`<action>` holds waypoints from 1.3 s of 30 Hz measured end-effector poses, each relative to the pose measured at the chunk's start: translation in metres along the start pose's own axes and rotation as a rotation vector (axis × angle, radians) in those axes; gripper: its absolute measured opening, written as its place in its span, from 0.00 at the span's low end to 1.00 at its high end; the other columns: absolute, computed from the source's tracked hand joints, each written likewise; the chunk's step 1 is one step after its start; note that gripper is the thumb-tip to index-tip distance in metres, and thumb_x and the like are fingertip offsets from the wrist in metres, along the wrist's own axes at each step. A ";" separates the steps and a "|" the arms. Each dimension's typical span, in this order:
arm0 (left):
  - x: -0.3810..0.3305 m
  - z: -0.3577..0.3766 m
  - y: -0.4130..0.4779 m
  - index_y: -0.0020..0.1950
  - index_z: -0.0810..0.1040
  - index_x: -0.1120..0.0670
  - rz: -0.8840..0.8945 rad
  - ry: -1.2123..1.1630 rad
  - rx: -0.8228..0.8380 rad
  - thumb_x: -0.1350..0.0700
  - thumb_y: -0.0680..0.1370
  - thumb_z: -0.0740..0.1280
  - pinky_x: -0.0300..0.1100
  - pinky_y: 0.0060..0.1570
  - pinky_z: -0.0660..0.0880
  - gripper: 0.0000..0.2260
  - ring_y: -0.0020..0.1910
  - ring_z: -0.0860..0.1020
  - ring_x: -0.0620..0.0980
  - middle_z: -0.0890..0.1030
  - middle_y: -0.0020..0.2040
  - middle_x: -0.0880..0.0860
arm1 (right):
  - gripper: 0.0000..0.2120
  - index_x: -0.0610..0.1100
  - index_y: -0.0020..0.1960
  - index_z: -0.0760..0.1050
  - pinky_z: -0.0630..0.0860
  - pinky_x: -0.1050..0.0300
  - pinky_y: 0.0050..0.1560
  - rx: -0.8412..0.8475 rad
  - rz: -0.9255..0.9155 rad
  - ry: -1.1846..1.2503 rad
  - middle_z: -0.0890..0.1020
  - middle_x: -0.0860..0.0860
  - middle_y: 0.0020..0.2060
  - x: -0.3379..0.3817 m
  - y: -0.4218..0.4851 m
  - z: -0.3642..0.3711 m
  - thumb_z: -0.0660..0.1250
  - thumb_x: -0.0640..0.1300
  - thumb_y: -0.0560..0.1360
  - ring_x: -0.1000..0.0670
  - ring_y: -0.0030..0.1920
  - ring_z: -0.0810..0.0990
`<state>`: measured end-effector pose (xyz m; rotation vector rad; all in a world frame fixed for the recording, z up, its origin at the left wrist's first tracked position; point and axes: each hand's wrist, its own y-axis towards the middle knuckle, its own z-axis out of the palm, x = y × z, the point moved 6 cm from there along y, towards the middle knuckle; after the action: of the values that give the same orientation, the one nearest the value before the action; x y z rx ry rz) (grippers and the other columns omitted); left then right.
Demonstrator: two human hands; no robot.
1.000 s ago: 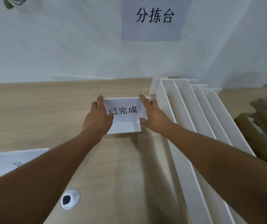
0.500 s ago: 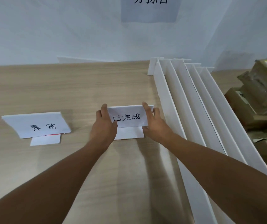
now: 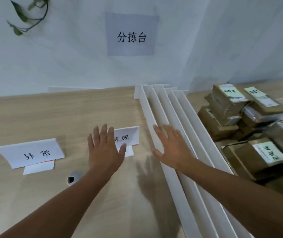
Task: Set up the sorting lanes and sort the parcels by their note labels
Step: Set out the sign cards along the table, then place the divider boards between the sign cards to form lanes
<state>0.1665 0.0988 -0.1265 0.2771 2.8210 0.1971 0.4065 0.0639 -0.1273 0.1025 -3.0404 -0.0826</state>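
The left hand (image 3: 104, 152) is held flat and spread above the wooden table (image 3: 51, 117), and nothing is gripped by it; the left end of a folded white sign (image 3: 128, 136), on which 完成 can be read, is covered by its fingers. Whether the paper is touched cannot be told. The right hand (image 3: 171, 148) is likewise spread wide and empty, and is seen over the leftmost of the white divider boards (image 3: 163, 103), which are laid side by side on edge, running from near to far across the right half of the table. Contact with the boards cannot be judged, since the hand is blurred. Brown parcels (image 3: 240, 109) are stacked just right of the boards, and pale green note labels (image 3: 229, 91) are carried on their tops. A second folded sign marked 异常 (image 3: 31, 153) is stood at the left. A small white roll (image 3: 73, 178) is laid beside the left forearm. On the far wall a grey sheet printed 分拣台 (image 3: 131, 35) is fixed
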 end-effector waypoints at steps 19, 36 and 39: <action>-0.195 0.069 -0.145 0.66 0.65 0.57 -0.284 -0.217 0.435 0.46 0.82 0.60 0.48 0.46 0.69 0.19 0.59 0.78 0.60 0.75 0.62 0.56 | 0.25 0.42 0.69 0.66 0.76 0.49 0.49 0.342 0.230 0.043 0.83 0.43 0.55 -0.054 -0.156 0.005 0.61 0.58 0.81 0.40 0.54 0.83; -0.192 0.029 -0.143 0.49 0.66 0.55 -0.380 -0.242 0.284 0.58 0.78 0.58 0.47 0.41 0.69 0.02 0.44 0.74 0.59 0.75 0.44 0.55 | 0.14 0.41 0.64 0.67 0.80 0.49 0.46 0.299 0.304 0.306 0.81 0.44 0.51 -0.063 -0.165 -0.009 0.61 0.36 0.78 0.43 0.50 0.81; -0.177 -0.014 -0.143 0.50 0.66 0.55 -0.375 -0.213 0.227 0.58 0.78 0.58 0.47 0.41 0.69 0.03 0.43 0.73 0.58 0.71 0.41 0.52 | 0.17 0.39 0.68 0.64 0.82 0.45 0.48 0.263 0.280 0.336 0.80 0.43 0.51 -0.054 -0.162 -0.034 0.59 0.36 0.79 0.43 0.49 0.81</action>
<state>0.3043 -0.0785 -0.0870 -0.1756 2.6204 -0.2219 0.4742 -0.0955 -0.1083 -0.2629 -2.6812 0.3217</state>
